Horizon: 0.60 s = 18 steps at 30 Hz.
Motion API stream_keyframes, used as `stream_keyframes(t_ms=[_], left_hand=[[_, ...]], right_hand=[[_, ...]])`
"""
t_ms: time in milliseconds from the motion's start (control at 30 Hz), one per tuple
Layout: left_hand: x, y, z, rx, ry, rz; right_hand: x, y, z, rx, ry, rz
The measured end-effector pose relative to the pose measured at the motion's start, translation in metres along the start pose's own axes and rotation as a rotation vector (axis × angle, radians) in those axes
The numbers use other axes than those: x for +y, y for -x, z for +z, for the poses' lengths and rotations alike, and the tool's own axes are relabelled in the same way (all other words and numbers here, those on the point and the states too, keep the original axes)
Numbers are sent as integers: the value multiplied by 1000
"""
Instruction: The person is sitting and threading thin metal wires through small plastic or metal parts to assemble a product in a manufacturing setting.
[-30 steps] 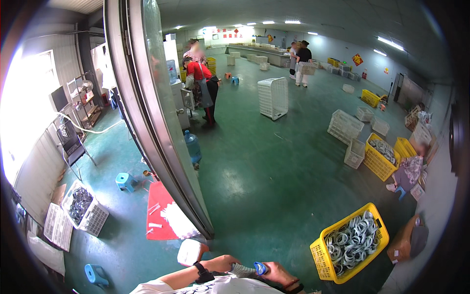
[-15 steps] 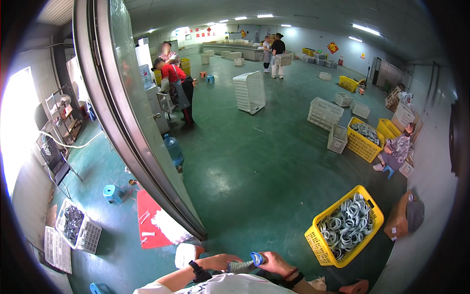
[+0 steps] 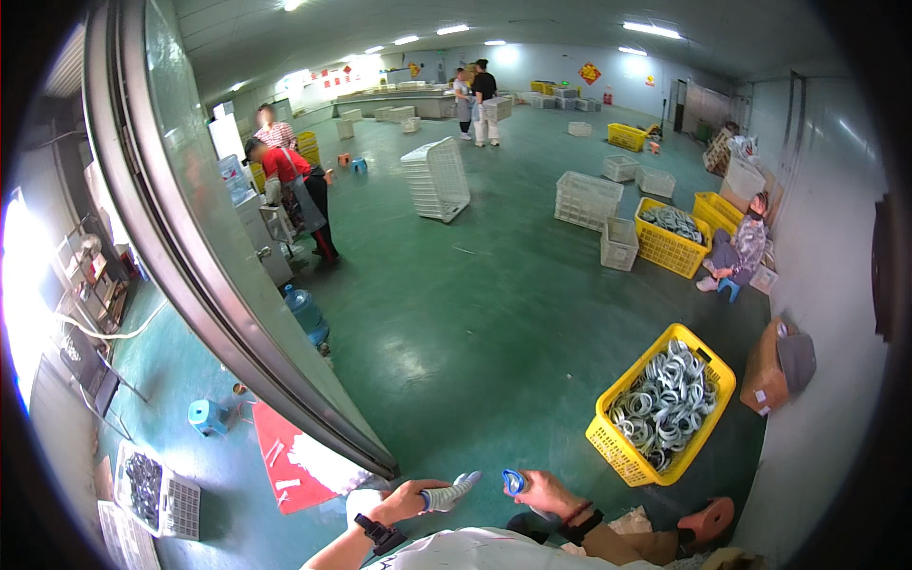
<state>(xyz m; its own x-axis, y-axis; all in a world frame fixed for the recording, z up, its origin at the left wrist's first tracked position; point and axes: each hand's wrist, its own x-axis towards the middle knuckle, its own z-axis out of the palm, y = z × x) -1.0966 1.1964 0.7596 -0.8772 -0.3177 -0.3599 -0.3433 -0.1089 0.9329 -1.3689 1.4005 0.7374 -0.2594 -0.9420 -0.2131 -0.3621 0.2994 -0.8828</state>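
Observation:
My left hand [image 3: 407, 500], with a black band at its wrist, is closed on a narrow grey-and-white striped piece [image 3: 450, 493]. The piece points up and to the right, and its exact kind is unclear. A short gap to the right, my right hand [image 3: 546, 494] pinches a small blue-edged thing with a pale middle [image 3: 514, 482], too small to name. Both hands are in front of my white shirt [image 3: 475, 549]. Ahead and right, a yellow basket [image 3: 608, 448] on the floor holds many grey rings [image 3: 665, 404].
A metal-framed door [image 3: 256, 351] stands at left. Beside it are a red sheet with white pieces [image 3: 290, 456], a blue stool [image 3: 206, 416] and a white crate [image 3: 180, 508]. A cardboard box [image 3: 763, 375] is at right. People [image 3: 294, 190] and more crates [image 3: 437, 180] are farther off.
My hands have drawn apart; the striped piece and the blue-edged thing, close together before, now have a gap between them. The view has shifted, and the surroundings sit farther left.

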Motion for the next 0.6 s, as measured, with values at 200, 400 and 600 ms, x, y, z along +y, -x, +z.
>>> stream_keyframes(t_ms=[200,400,600], left_hand=[[-1,-3,-5,10,-72,-2],[3,-9,-3,57,142,58],[11,-17,3,30,629,61]], right_hand=[[8,8,9,155,147,-106],[29,-1,25,156,191,-103],[3,3,16,171,-253,16]])
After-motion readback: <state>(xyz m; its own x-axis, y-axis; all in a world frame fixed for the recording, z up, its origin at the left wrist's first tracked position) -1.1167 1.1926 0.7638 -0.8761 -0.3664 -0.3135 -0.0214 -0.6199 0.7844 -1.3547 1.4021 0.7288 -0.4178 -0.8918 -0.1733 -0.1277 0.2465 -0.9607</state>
